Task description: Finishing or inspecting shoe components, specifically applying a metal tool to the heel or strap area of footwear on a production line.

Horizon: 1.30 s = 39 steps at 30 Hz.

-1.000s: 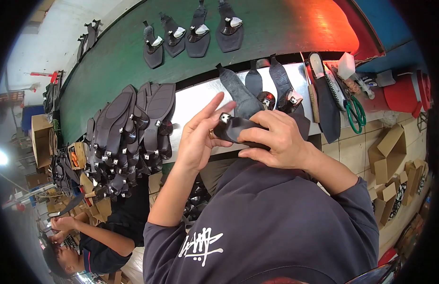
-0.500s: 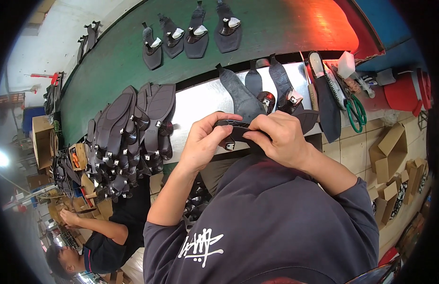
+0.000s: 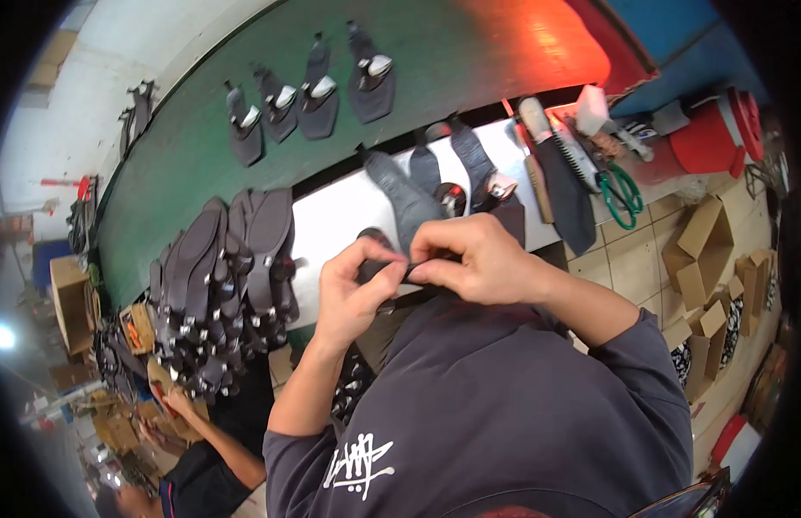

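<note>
Dark grey, the shoe insole piece [image 3: 398, 269] sits pinched between both hands just above the white workbench [image 3: 340, 220], close to the person's chest. The left hand [image 3: 353, 289] and the right hand [image 3: 469, 259] have fingers clamped together on it. A stack of insoles [image 3: 223, 285] lies to the left, green scissors [image 3: 623, 192] to the right.
</note>
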{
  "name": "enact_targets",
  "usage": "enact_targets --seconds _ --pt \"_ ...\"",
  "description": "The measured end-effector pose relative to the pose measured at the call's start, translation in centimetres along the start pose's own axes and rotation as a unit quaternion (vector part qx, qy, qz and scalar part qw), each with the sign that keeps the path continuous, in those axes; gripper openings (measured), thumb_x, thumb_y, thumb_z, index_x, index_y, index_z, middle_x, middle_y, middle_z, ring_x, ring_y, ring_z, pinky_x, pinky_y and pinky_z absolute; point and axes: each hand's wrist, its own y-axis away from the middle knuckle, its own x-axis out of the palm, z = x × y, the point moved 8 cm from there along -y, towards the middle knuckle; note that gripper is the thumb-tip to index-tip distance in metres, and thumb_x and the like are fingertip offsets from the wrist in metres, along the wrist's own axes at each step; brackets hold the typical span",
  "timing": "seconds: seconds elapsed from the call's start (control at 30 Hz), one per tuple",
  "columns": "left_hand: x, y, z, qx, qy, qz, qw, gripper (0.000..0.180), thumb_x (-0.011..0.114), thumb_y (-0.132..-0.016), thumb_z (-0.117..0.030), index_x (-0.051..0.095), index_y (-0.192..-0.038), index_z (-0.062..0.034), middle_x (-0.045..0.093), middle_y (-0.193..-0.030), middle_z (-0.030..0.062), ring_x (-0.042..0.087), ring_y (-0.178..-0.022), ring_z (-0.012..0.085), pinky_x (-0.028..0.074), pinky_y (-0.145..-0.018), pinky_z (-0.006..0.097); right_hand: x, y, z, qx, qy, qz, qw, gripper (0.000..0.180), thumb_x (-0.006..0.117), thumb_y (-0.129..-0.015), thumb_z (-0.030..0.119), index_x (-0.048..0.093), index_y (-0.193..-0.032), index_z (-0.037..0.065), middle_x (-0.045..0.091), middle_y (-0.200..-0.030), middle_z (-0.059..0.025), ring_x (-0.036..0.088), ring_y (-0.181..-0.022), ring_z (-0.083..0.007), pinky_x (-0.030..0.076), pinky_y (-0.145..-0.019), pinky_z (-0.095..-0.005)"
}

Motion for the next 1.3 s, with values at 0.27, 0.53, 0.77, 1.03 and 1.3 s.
enact_targets --seconds 0.27,0.53,0.77,1.03,1.3 --pt "-7.3 0.5 2.6 0.026 0.283 -0.201 0.937 0.030 0.059 -0.092 -0.023 0.060 -0.113 -0.0011 0.065 -0.105 0.0060 0.064 -0.087 0.0134 0.056 -0.061 0.026 -13.1 3.2 -1.7 -0.068 0.248 -0.405 0.877 0.017 0.066 -0.079 0.004 0.062 -0.096 0.003 0.063 -0.098 -0.0173 0.060 -0.091 -0.0369 0.048 -0.080 -0.0421" --pt "-6.0 -1.3 7.2 -0.107 0.364 -0.122 0.917 0.042 0.056 -0.090 -0.015 0.052 -0.130 -0.0013 0.055 -0.125 0.0112 0.060 -0.103 0.0210 0.059 -0.074 0.035 -10.8 3.3 -8.4 0.103 0.449 -0.282 0.841 0.038 0.058 -0.079 -0.001 0.057 -0.115 0.009 0.055 -0.095 -0.0169 0.058 -0.089 -0.0363 0.048 -0.077 -0.0450" --pt "-6.9 -2.3 8.6 -0.155 0.422 -0.164 0.878 0.030 0.061 -0.089 -0.019 0.061 -0.116 -0.0057 0.063 -0.110 0.0062 0.063 -0.095 0.0198 0.059 -0.073 0.031 -12.5 3.7 -9.0 0.037 0.285 -0.310 0.906 0.053 0.052 -0.078 -0.006 0.056 -0.129 0.008 0.056 -0.097 -0.0145 0.057 -0.084 -0.0279 0.047 -0.077 -0.0365" --pt "-1.3 -2.5 6.3 -0.178 0.611 -0.144 0.758 0.020 0.070 -0.083 -0.024 0.065 -0.095 -0.0083 0.069 -0.089 0.0046 0.066 -0.078 0.0141 0.053 -0.054 0.021 -2.5 2.1 -0.7 -0.021 -0.091 -0.122 0.988 0.046 0.048 -0.090 0.000 0.051 -0.136 0.007 0.059 -0.074 0.0007 0.049 -0.064 -0.0050 0.041 -0.060 -0.0194" --pt "1.7 -2.1 6.2 -0.185 0.634 -0.088 0.745 0.022 0.068 -0.085 -0.031 0.063 -0.094 -0.0110 0.067 -0.086 0.0010 0.059 -0.068 0.0088 0.032 -0.041 0.019 2.2 0.6 -1.9 -0.072 -0.044 -0.121 0.989 0.051 0.051 -0.087 -0.003 0.047 -0.138 0.004 0.059 -0.070 -0.0090 0.057 -0.064 -0.0124 0.047 -0.062 -0.0249"
